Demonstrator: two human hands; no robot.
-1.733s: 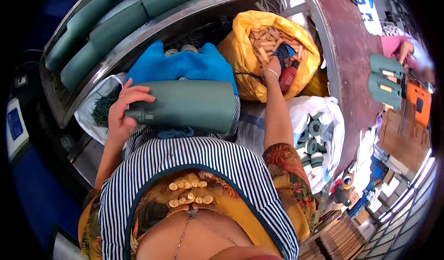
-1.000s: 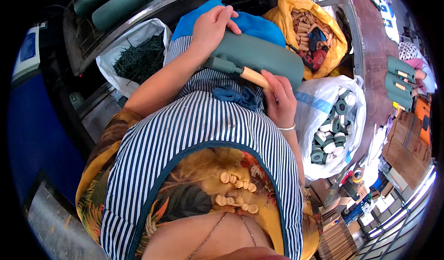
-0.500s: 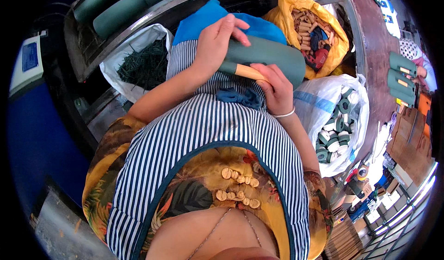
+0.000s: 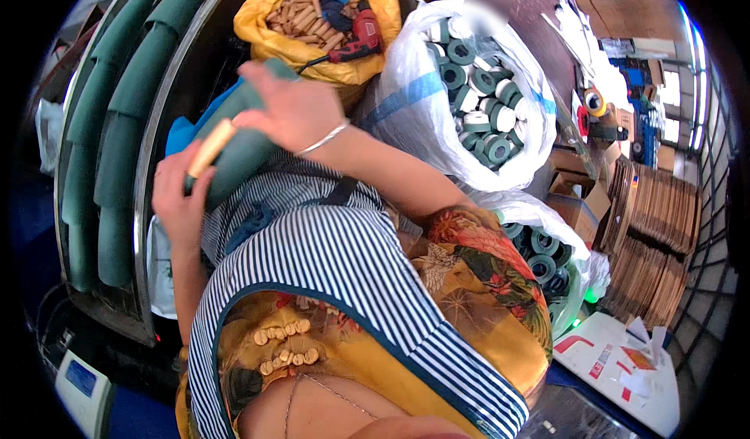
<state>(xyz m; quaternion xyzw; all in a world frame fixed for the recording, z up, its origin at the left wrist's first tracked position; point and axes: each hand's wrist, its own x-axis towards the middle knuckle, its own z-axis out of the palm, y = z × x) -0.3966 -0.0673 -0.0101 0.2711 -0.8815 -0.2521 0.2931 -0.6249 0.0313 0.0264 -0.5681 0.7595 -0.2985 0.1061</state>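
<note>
Across my lap lies a large dark green roll (image 4: 242, 154). In front of it, a tan stick-like tube (image 4: 211, 148) is tilted up to the right, its lower end pinched between the thumb and fingers of my left hand (image 4: 178, 197). My right hand (image 4: 293, 111) is above the roll, fingers spread and a bit blurred. Its thumb is at the tube's upper tip; whether it presses there I cannot tell. Part of the roll is hidden behind both hands.
Ahead stands a yellow sack (image 4: 258, 17) of tan tubes with a red power drill (image 4: 359, 37) on top. Right of it, a white plastic bag (image 4: 398, 99) holds green and white rolls; another bag (image 4: 582, 255) has dark green rings. Long green rolls (image 4: 129, 111) fill a metal-edged trough at left.
The view has swung right. My right hand has let go of the tube and opened above the roll. My left hand has come off the roll and now grips the tube's lower end.
</note>
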